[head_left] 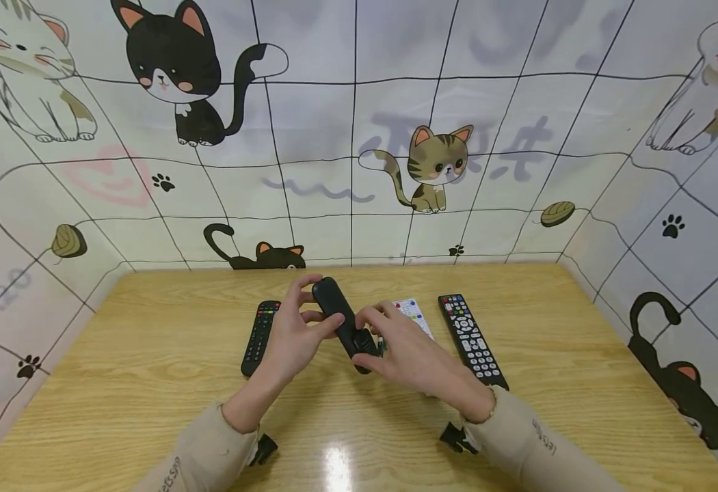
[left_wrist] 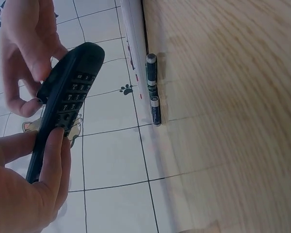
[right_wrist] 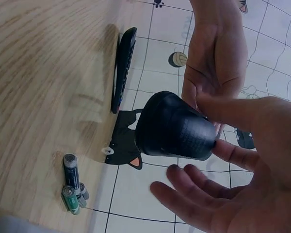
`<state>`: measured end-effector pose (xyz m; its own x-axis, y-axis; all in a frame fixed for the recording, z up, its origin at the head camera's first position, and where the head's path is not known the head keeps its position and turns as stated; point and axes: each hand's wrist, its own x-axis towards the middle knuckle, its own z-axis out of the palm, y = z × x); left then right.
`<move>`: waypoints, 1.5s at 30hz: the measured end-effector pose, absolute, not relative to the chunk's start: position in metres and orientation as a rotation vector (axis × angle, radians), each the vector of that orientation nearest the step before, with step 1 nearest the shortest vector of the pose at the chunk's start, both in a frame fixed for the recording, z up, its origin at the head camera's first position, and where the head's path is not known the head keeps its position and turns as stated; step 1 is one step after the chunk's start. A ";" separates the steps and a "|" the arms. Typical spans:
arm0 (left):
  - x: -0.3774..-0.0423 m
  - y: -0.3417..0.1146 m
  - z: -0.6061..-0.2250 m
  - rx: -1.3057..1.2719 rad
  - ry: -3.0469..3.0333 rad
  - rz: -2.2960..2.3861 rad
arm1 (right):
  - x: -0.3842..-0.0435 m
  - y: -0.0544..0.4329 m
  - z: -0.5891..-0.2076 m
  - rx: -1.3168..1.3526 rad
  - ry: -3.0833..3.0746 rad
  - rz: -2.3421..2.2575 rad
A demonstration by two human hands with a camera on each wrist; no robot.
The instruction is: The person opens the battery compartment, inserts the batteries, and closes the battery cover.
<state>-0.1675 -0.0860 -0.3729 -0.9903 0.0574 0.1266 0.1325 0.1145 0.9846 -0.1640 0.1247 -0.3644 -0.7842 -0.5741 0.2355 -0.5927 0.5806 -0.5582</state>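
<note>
My left hand (head_left: pixel 293 335) grips a black remote control (head_left: pixel 332 301) above the table, its back turned up toward the head camera. In the left wrist view the remote's keypad (left_wrist: pixel 72 99) faces the table side, with fingers against it. At the remote's near end, my right hand (head_left: pixel 405 348) pinches a dark battery cover (head_left: pixel 364 340) between thumb and forefinger. This piece stands out from the remote's back; whether it is fully detached I cannot tell. Several batteries (right_wrist: pixel 71 170) lie on the table, mostly hidden behind the right hand in the head view.
Another black remote (head_left: pixel 262 338) lies left of the left hand. A white remote (head_left: pixel 413 316) lies behind the right hand, partly covered. A long black remote with white buttons (head_left: pixel 472 342) lies to the right. A cat-print cloth (head_left: pixel 322 137) surrounds the wooden table (head_left: pixel 150 383).
</note>
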 end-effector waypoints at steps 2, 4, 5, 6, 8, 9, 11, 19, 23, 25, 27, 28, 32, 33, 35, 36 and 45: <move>-0.167 -0.086 -0.374 -0.203 -2.305 -2.032 | -0.164 0.124 -0.366 1.039 -2.725 1.005; -0.166 -0.087 -0.375 -0.209 -2.311 -2.012 | -0.164 0.123 -0.367 1.051 -2.689 1.020; -0.166 -0.087 -0.375 -0.212 -2.312 -2.008 | -0.164 0.123 -0.367 1.052 -2.676 1.029; -0.166 -0.087 -0.375 -0.216 -2.313 -2.002 | -0.164 0.123 -0.368 1.051 -2.666 1.038; -0.166 -0.087 -0.376 -0.220 -2.319 -1.987 | -0.164 0.123 -0.368 1.046 -2.648 1.061; -0.166 -0.087 -0.376 -0.222 -2.321 -1.977 | -0.164 0.123 -0.369 1.043 -2.640 1.071; -0.166 -0.087 -0.376 -0.225 -2.327 -1.955 | -0.164 0.123 -0.369 1.038 -2.626 1.089; -0.168 -0.090 -0.377 -0.233 -2.340 -1.892 | -0.165 0.122 -0.371 1.005 -2.571 1.131; -0.168 -0.091 -0.376 -0.228 -2.345 -1.866 | -0.165 0.122 -0.372 0.977 -2.553 1.120; -0.167 -0.091 -0.376 -0.234 -2.346 -1.849 | -0.165 0.122 -0.372 0.951 -2.553 1.119; -0.166 -0.091 -0.376 -0.239 -2.350 -1.832 | -0.166 0.122 -0.372 0.922 -2.553 1.118; -0.166 -0.091 -0.376 -0.245 -2.351 -1.827 | -0.166 0.122 -0.372 0.909 -2.553 1.114; -0.165 -0.092 -0.377 -0.253 -2.358 -1.815 | -0.168 0.123 -0.371 0.905 -2.539 1.113; -0.166 -0.092 -0.377 -0.248 -2.360 -1.819 | -0.168 0.123 -0.370 0.913 -2.535 1.115; -0.166 -0.093 -0.377 -0.244 -2.362 -1.820 | -0.168 0.125 -0.370 0.927 -2.534 1.118; -0.167 -0.094 -0.377 -0.240 -2.360 -1.826 | -0.169 0.125 -0.370 0.933 -2.537 1.111; -0.171 -0.098 -0.376 -0.210 -2.350 -1.826 | -0.168 0.132 -0.372 0.964 -2.633 1.018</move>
<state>-0.1705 -0.0985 -0.3763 -0.9777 0.0138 0.2095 0.2064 0.2454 0.9472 -0.1681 0.1320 -0.3718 -0.7801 -0.5127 0.3586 -0.6206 0.5611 -0.5478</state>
